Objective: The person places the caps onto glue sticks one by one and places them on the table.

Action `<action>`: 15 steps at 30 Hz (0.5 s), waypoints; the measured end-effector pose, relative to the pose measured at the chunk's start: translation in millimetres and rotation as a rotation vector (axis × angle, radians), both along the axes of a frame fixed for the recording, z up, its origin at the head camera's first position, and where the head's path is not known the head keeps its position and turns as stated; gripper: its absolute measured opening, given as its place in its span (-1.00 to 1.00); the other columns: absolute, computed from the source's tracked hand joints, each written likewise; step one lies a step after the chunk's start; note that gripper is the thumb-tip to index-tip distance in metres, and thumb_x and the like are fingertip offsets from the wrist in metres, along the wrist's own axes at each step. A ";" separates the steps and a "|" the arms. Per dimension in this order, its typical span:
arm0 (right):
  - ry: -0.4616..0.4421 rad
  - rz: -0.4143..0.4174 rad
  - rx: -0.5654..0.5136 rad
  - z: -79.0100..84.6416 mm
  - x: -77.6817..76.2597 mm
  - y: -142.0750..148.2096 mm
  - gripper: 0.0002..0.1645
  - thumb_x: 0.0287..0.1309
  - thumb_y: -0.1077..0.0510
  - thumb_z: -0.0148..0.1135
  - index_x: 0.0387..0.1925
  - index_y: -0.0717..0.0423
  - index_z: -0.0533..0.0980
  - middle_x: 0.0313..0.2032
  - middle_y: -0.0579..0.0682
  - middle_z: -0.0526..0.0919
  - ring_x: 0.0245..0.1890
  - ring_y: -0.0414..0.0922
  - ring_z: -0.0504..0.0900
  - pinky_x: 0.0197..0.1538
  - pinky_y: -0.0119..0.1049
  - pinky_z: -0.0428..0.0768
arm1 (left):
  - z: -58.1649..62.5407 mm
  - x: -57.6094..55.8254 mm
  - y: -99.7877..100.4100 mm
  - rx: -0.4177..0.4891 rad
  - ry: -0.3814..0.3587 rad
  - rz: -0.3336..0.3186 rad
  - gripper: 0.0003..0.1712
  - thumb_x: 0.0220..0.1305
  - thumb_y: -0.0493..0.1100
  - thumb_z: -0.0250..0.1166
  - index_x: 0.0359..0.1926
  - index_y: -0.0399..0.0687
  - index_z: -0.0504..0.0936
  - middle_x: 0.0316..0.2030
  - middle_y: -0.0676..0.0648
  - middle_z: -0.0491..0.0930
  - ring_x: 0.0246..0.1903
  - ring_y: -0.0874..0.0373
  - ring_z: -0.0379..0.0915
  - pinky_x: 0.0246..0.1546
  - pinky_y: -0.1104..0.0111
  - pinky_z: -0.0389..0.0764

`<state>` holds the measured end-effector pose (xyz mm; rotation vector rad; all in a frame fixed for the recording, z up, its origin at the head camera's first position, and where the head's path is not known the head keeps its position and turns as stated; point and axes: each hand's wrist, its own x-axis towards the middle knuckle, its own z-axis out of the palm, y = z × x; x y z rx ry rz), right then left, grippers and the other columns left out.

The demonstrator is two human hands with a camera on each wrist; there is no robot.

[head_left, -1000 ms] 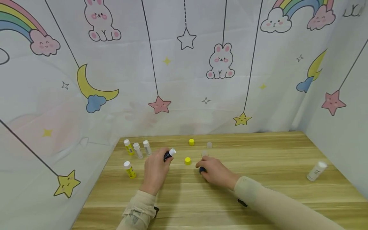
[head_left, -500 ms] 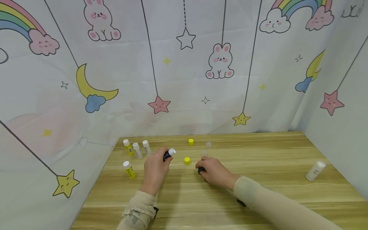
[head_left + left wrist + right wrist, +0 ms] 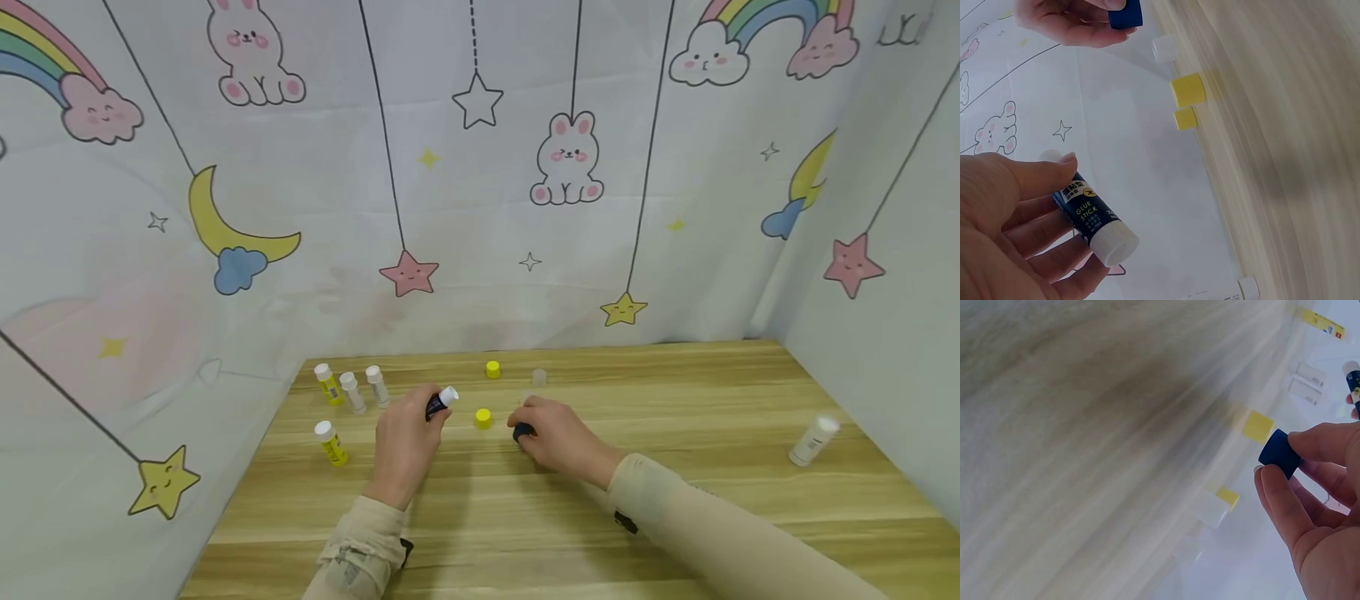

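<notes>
My left hand (image 3: 407, 435) grips a dark blue glue stick (image 3: 1088, 209), raised off the table and tilted, its white end pointing up and right in the head view. In the left wrist view the thumb presses its labelled barrel from above. My right hand (image 3: 564, 442) pinches a dark blue cap (image 3: 1280, 454) between thumb and fingers, to the right of the glue stick and apart from it. Between the hands a yellow cap (image 3: 483, 418) stands on the table, and another yellow cap (image 3: 492, 369) is farther back.
Two yellow glue sticks (image 3: 331, 443) and two white glue sticks (image 3: 377, 386) stand on the table's left side. A lone white glue stick (image 3: 813, 440) is at the right. Behind my right hand sits a translucent cap (image 3: 539, 378). A printed curtain (image 3: 480, 208) hangs along the back edge.
My right hand has risen slightly in the head view with the blue cap. My left hand keeps its hold on the glue stick. The whole view has shifted a little.
</notes>
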<state>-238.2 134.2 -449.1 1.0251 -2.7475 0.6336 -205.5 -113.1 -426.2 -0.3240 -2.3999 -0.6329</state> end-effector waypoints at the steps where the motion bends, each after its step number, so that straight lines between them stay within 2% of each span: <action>1: 0.002 -0.002 -0.001 1.0 -0.3 0.4 -0.73 0.21 0.25 0.39 -0.05 0.07 0.70 -0.19 -0.10 0.62 -0.24 -0.19 0.63 -0.13 -0.28 0.65 | 0.0 -0.3 0.5 0.001 -0.002 -0.003 -0.65 0.06 -0.23 0.59 -0.13 -0.11 0.68 -0.27 -0.08 0.73 -0.32 0.01 0.68 -0.31 0.11 0.67; 6: 0.006 -0.016 -0.019 5.7 -1.3 2.5 -0.72 0.20 0.24 0.39 -0.03 0.06 0.69 -0.15 -0.11 0.64 -0.19 -0.18 0.65 -0.09 -0.26 0.65 | 0.3 -1.5 3.3 0.000 -0.013 -0.007 -0.66 0.08 -0.22 0.58 -0.11 -0.10 0.69 -0.25 -0.08 0.73 -0.30 0.02 0.68 -0.30 0.12 0.68; 15: 0.016 -0.044 -0.078 14.3 -0.7 6.4 -0.73 0.19 0.25 0.40 -0.06 0.00 0.69 -0.19 -0.16 0.63 -0.24 -0.24 0.64 -0.18 -0.34 0.63 | 0.8 -3.5 7.7 -0.010 -0.012 -0.020 -0.64 0.08 -0.23 0.58 -0.08 -0.09 0.70 -0.21 -0.08 0.73 -0.25 0.02 0.69 -0.27 0.13 0.69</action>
